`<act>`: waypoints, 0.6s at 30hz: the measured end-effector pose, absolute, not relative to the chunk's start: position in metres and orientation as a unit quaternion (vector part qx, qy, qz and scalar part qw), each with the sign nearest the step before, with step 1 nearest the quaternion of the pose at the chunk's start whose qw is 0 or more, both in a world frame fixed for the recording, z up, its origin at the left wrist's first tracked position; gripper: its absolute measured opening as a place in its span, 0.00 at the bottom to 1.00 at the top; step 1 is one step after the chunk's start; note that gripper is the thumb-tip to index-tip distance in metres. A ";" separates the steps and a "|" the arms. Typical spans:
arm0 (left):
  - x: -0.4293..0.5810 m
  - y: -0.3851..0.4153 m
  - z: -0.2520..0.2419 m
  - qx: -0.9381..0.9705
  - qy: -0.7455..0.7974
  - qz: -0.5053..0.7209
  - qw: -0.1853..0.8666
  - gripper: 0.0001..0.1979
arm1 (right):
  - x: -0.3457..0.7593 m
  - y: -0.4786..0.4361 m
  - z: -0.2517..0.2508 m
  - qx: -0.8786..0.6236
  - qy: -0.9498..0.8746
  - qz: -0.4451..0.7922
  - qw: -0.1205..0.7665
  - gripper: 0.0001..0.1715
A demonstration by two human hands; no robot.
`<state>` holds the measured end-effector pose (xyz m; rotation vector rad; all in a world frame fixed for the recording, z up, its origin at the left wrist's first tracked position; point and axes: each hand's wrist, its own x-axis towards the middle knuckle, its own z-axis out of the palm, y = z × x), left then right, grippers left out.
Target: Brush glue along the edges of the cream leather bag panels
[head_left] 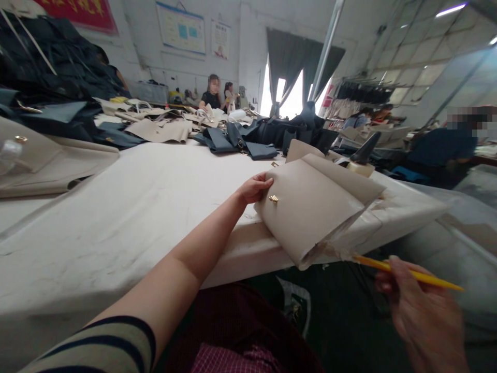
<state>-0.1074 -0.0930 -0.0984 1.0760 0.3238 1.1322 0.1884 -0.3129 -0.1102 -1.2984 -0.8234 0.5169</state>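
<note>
My left hand (256,188) grips one edge of a beige leather-like bag panel (310,202), thumb on top. A small gold clasp (274,199) sits on the panel close to my fingers. The panel is folded and its lower end hangs past the table's front edge. My right hand (421,305) is closed around a yellow glue brush (407,272), whose handle tip points right. The brush's pale, caked end touches or lies right beside the panel's lower edge; exact contact is hard to tell.
A white-covered table (155,207) spreads before me. Beyond the panel stands a container with a dark spout (365,150). Dark blue bag pieces (236,140) lie at the back, beige pieces (58,155) at the left. Several people sit further off, one (442,140) at the right.
</note>
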 end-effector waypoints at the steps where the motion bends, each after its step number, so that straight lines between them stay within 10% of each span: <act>1: -0.107 -0.093 -0.098 0.482 0.145 0.509 0.699 0.20 | 0.190 -0.310 -0.111 -0.571 -0.332 0.260 0.704 0.31; 18: -0.145 -0.095 -0.020 0.464 0.172 0.624 0.605 0.11 | 0.322 -0.243 -0.055 -0.554 -0.188 0.264 0.767 0.16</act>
